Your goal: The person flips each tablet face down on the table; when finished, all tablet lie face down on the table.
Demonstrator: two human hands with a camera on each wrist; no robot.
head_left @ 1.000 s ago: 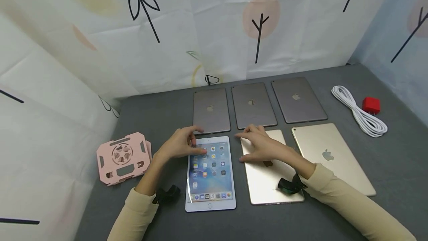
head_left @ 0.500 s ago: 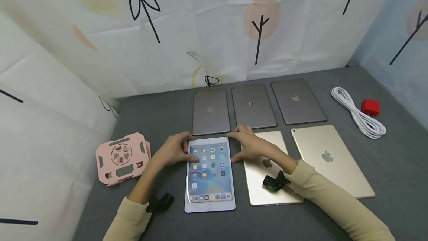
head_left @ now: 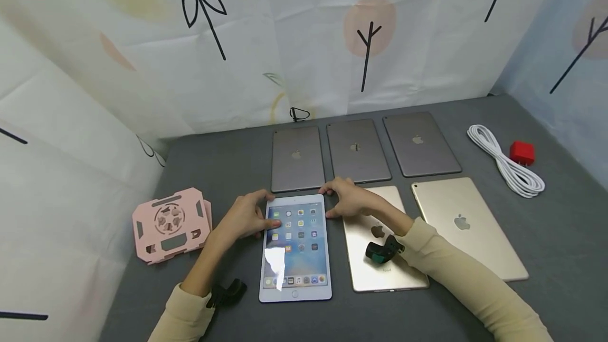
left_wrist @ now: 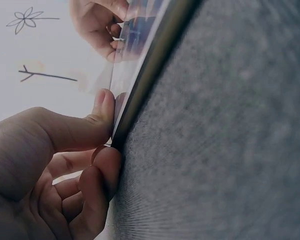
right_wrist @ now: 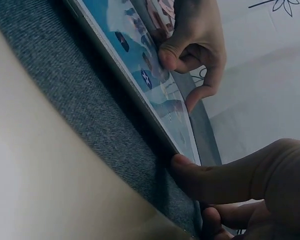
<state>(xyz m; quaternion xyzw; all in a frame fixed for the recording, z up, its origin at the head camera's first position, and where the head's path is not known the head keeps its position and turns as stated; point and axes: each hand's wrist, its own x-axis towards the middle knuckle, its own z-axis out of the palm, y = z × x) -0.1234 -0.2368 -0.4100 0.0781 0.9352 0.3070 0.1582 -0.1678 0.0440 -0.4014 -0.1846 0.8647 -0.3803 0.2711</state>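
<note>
A white tablet [head_left: 295,252] with its screen lit lies face up in front of the person, a bright reflection on its lower left. My left hand [head_left: 244,218] pinches its left edge near the top: the thumb [left_wrist: 104,107] lies on the front, with curled fingers at the edge below it. My right hand [head_left: 349,199] holds the upper right corner, thumb [right_wrist: 182,162] against the right side and fingers at the top edge. Beneath the right forearm lies a gold tablet [head_left: 361,257], back up.
Another gold tablet [head_left: 467,226] lies to the right. Behind are three grey tablets, the left one [head_left: 296,165] right behind the white tablet. A pink cut-out stand [head_left: 171,226] lies at left, a coiled white cable [head_left: 505,162] and red charger [head_left: 522,152] at right.
The right hand has moved left from over the gold tablet to the white tablet's corner. The left hand has drawn back slightly to the left edge. A bright reflection has appeared on the screen.
</note>
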